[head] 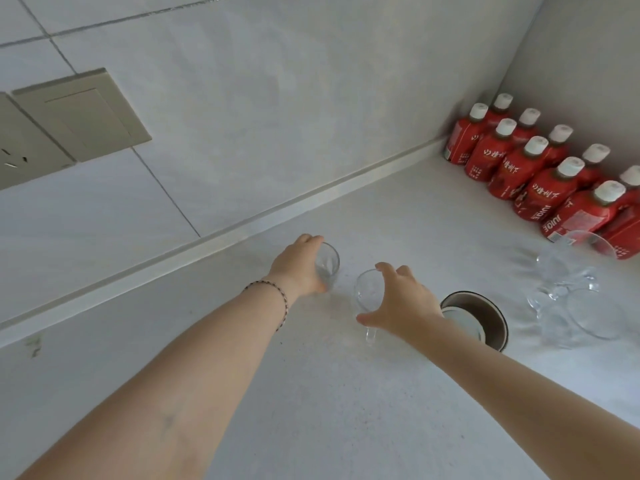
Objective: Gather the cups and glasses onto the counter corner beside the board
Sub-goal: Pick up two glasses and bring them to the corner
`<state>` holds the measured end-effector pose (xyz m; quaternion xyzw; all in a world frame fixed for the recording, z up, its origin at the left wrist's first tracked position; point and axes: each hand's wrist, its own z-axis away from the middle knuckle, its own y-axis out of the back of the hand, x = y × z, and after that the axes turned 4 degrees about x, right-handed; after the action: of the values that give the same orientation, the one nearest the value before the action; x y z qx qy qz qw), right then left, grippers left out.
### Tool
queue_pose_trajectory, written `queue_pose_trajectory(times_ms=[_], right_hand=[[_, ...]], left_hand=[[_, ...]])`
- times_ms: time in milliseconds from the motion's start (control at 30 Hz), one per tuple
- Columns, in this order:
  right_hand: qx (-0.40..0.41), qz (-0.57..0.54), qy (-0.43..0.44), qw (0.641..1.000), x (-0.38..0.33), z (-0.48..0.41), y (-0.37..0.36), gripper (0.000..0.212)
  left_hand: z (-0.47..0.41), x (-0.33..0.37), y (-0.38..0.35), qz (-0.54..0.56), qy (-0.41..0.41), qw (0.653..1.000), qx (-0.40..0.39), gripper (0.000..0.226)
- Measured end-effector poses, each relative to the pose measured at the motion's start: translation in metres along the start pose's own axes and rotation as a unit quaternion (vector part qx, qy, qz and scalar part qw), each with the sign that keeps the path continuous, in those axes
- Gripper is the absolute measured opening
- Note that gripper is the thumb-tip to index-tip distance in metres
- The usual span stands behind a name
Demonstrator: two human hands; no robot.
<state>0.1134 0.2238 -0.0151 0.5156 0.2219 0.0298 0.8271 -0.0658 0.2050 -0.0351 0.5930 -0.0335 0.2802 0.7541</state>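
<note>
A small clear glass [329,263] stands on the white counter [311,393] near the wall. My left hand [298,266] is wrapped around its left side. A clear glass mug [367,294] with a handle pointing toward me stands just right of it. My right hand [403,301] is spread over the mug's rim and right side, thumb by the handle; whether it grips is unclear. A brown-rimmed ceramic cup [485,318] sits behind my right wrist. Several clear glasses and mugs [575,299] are clustered at the right.
Several red juice bottles [540,174] with white caps fill the counter corner at the back right. A tiled wall [242,116] with beige switch plates [79,116] rises behind the counter. No board is in view.
</note>
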Motion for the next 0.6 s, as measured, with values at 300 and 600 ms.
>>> queue_pose_trajectory(times_ms=[300, 600], right_hand=[[-0.042, 0.063, 0.115, 0.991, -0.066, 0.049, -0.014, 0.090], [-0.095, 0.064, 0.275, 0.955, -0.236, 0.130, -0.104, 0.091]], left_hand=[[0.134, -0.084, 0.019, 0.008, 0.053, 0.988, 0.144, 0.084], [0.331, -0.253, 0.063, -0.003, 0.288, 0.941, 0.177, 0.075]])
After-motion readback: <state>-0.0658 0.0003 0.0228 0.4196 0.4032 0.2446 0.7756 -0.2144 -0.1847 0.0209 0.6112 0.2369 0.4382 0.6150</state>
